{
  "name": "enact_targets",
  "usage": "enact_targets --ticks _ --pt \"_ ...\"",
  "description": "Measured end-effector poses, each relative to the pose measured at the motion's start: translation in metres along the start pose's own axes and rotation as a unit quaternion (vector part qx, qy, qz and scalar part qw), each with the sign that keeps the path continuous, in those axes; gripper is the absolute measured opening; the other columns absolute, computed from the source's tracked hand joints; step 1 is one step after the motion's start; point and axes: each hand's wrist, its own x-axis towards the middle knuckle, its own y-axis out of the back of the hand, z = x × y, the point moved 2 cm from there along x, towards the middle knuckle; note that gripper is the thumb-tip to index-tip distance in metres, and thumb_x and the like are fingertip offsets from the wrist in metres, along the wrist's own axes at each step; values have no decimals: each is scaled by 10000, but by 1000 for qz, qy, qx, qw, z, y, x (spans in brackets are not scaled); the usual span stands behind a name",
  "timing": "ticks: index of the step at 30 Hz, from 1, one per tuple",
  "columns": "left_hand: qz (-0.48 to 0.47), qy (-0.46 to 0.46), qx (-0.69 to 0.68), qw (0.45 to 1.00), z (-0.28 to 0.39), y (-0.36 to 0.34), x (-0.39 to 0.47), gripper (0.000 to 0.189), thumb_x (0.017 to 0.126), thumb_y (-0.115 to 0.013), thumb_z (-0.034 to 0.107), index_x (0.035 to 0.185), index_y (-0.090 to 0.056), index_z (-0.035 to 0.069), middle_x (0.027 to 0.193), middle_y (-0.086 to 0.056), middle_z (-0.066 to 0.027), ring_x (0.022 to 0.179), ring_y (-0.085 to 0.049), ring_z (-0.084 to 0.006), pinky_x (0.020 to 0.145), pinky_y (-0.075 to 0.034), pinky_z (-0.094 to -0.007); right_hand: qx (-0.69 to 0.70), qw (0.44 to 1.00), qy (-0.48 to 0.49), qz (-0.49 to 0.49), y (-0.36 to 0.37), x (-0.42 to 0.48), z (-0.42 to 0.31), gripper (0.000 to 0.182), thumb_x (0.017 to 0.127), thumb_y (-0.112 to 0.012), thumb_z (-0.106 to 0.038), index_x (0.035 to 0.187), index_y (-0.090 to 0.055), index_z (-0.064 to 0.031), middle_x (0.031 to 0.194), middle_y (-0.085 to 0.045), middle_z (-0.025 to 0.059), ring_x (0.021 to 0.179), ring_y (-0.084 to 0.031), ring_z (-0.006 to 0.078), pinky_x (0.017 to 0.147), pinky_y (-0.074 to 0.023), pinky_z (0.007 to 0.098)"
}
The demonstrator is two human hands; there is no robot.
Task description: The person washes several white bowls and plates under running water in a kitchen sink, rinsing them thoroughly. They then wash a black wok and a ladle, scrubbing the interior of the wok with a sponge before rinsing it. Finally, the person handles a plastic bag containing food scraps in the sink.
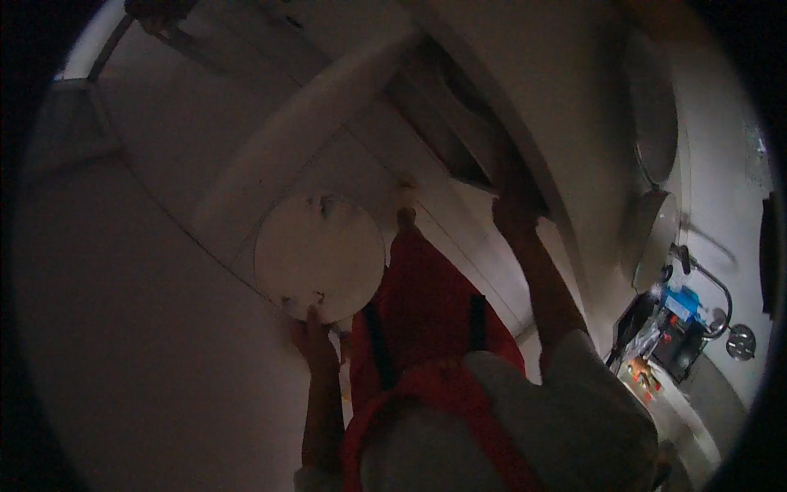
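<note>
My left hand holds a pale round disc by its lower edge, with the thumb resting on its face. The disc has small dark marks or fittings near its top and bottom; their kind is too dim to tell. My right hand is by the edge of a dark opening in a pale curved unit. Its fingers are in shadow, so I cannot tell whether they grip the edge. My legs in red overalls are between my two arms.
At the right lies a cluster of gear with a blue item, a black case and a curved dark tube. Oval pale panels stand above it. A pale beam-like edge crosses the upper middle. The light is dim.
</note>
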Motion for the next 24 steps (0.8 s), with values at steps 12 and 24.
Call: enact_targets --ticks 12,24 --pt "-77 -23 -9 997 -27 -36 10 306 836 -484 192 1037 -442 -35 942 -520 -131 792 -517 -175 681 -464 -296 21 843 131 -521 54 -98 -39 479 742 -526 -452 1048 -550 -85 996 -572 111 945 -520 266 825 -404 371" --pt "-262 -255 410 835 -157 -123 -66 339 785 -519 255 983 -492 -19 943 -501 -235 850 -499 -372 739 -409 -417 665 685 -47 -293 -68 -258 26 434 804 -507 -212 1186 -370 -59 1187 -400 100 1048 -422 190 888 -353 324"
